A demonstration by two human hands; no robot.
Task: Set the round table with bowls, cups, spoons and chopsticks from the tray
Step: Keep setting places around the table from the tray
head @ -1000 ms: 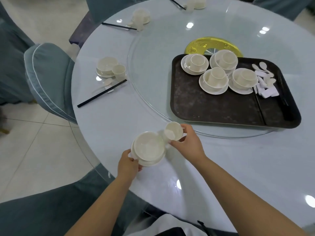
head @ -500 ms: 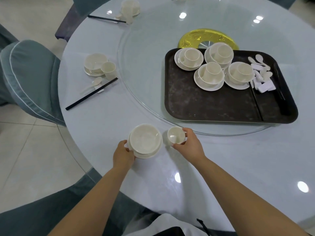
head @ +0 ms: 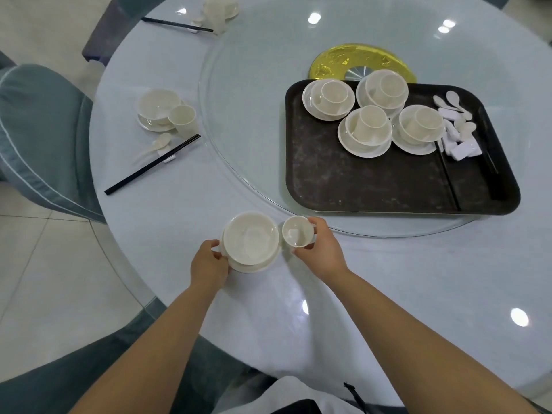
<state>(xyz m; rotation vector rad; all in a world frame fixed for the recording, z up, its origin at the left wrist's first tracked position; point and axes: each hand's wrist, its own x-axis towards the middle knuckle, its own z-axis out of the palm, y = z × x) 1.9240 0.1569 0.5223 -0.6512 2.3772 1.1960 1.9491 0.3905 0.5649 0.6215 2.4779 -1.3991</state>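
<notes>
Grey-blue fabric covers the chair (head: pixel 38 138) at the far left, just beside the round table (head: pixel 388 294). On the table in front of it lies a finished place setting: a cream bowl on a saucer (head: pixel 156 110) with a small cup (head: pixel 182 118) touching its right side, a white spoon (head: pixel 159 143) nearer, and black chopsticks (head: pixel 152 164) slanting across a small white rest.

At the near edge, the left hand (head: pixel 209 265) pinches the left rim of a saucer that carries a cream bowl (head: pixel 251 239), thumb on top and fingers curled beneath the rim. The bowl and saucer sit flat on the table. Just to their right stands an upright cup (head: pixel 297 231), almost touching the bowl. The right hand (head: pixel 321 249) grips this cup from its right side, fingers wrapped round the far wall and thumb at the near wall.

Farther right and beyond both hands, a glass turntable (head: pixel 239 94) holds a dark brown tray (head: pixel 373 180), well apart from the hands. Four sets of bowl, saucer and cup (head: pixel 364 131) cluster at the tray's far side, each cup standing inside its bowl. At the tray's right end lies a heap of white spoons and rests (head: pixel 457 130), with black chopsticks beside them (head: pixel 449 180). A gold disc (head: pixel 334 59) shows behind the tray.
</notes>
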